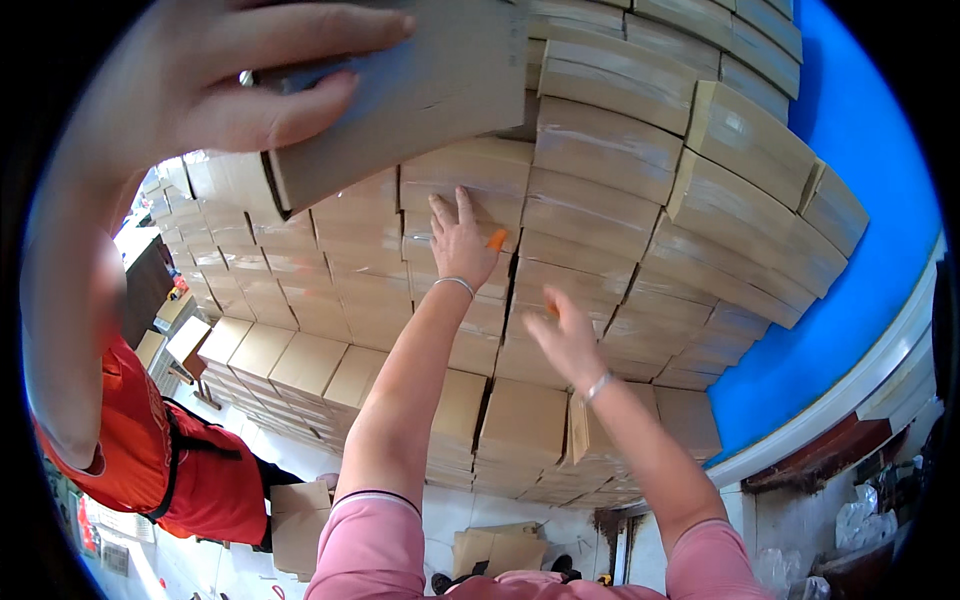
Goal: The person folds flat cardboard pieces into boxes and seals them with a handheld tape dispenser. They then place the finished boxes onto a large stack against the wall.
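My left hand [465,245] is stretched up with fingers spread, laid against the front of a brown cardboard carton [468,170] in a tall stack. An orange cover shows on its thumb. Lower and to the right, my right hand [568,340] is slightly blurred in front of the stacked cartons [575,275]. Its visible fingers stand apart, with a bit of orange among them and no carton in its grasp. At the upper left, a co-worker's hand [270,85] is on another carton [430,80], tilted close to the camera.
A co-worker in a red top [195,460] stands at the left. Lower rows of cartons [305,365] run along the stack's foot. A blue wall [830,330] borders the right side. Flattened cardboard [498,550] lies on the floor, and clear plastic bags [865,520] are at the lower right.
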Action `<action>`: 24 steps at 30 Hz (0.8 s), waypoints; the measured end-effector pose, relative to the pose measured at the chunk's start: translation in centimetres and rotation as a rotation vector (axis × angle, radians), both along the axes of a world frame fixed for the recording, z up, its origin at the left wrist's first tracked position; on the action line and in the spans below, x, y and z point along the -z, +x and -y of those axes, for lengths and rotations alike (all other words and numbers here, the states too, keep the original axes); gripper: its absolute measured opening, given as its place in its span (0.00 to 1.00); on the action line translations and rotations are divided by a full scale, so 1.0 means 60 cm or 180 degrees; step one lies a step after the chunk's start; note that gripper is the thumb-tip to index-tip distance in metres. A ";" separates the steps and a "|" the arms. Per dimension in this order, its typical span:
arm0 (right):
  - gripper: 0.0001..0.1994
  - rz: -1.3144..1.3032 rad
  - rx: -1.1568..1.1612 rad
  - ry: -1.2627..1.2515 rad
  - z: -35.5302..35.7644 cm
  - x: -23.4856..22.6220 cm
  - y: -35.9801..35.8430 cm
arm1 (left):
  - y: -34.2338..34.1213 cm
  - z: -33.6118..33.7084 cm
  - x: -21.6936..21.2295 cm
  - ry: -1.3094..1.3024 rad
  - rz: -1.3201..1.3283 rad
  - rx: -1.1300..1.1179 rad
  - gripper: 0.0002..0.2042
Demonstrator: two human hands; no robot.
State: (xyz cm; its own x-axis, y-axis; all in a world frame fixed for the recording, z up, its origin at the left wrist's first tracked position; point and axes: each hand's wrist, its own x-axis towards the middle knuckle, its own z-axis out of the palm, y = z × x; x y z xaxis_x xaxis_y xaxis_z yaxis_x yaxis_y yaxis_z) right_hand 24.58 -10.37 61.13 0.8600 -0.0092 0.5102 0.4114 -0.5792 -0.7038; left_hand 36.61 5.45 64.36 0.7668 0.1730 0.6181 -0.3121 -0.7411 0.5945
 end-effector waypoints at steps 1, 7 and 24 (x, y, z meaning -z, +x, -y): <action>0.30 -0.0237 -0.0075 -0.0013 0.017 0.011 -0.032 | -0.001 0.011 0.000 0.0044 -0.0093 -0.0131 0.43; 0.24 -0.0935 0.0382 0.0039 0.168 0.110 -0.143 | -0.037 0.073 -0.002 0.0794 -0.0002 -0.0301 0.43; 0.21 -0.0958 0.0394 -0.0332 0.246 0.225 -0.245 | -0.247 0.007 0.152 0.0082 -0.0040 0.0645 0.36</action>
State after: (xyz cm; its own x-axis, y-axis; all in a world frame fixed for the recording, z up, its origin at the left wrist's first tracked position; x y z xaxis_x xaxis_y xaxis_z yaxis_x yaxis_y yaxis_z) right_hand 9.86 -25.11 47.65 0.9678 -0.0840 0.2375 0.1164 -0.6870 -0.7173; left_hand 21.80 5.03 55.25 0.7919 -0.0013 0.6106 -0.4491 -0.6788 0.5810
